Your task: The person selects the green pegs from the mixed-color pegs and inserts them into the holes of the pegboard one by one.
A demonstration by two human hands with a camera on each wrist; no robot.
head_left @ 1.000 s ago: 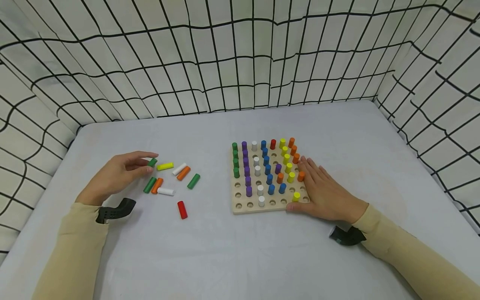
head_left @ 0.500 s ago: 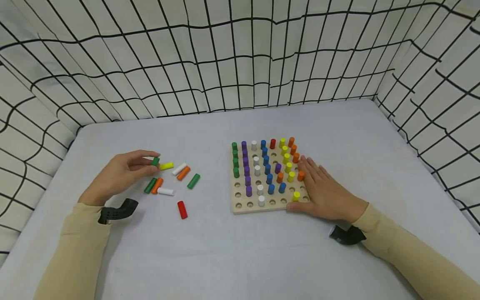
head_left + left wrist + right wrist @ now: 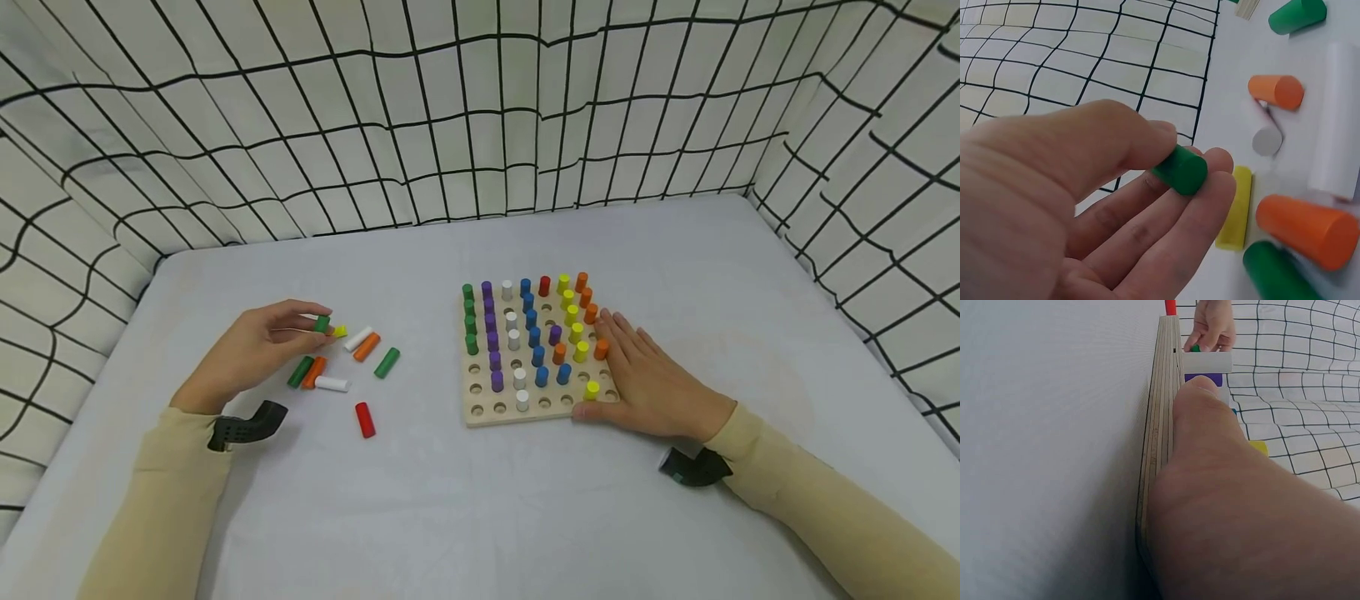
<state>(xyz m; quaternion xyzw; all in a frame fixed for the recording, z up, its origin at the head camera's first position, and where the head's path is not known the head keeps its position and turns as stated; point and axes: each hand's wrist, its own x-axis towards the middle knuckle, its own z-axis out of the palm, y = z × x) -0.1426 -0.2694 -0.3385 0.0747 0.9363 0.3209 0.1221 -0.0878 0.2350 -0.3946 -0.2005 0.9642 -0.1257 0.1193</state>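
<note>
Between thumb and fingertips my left hand point(image 3: 262, 346) pinches a green peg point(image 3: 1184, 170), lifted above the loose pegs on the left. A yellow peg point(image 3: 1235, 209) lies just past those fingers, partly hidden by them in the head view. My right hand point(image 3: 651, 383) rests flat along the right edge of the wooden pegboard point(image 3: 487, 419), fingers straight and thumb at its front corner. Upright pegs fill much of the board: green, purple, white, blue, yellow and orange columns, with a red peg point(image 3: 544, 286) at the back. Bare holes show mostly toward the front.
Loose on the white cloth lie a red peg point(image 3: 365, 420), a green peg point(image 3: 387, 362), a white peg point(image 3: 332, 383), an orange peg point(image 3: 367, 347) and several others. Black-lined netting point(image 3: 450, 125) rises behind the table and at both sides.
My left hand has moved slightly right with the green peg, now covering part of the yellow one. The right hand has stayed against the board.
</note>
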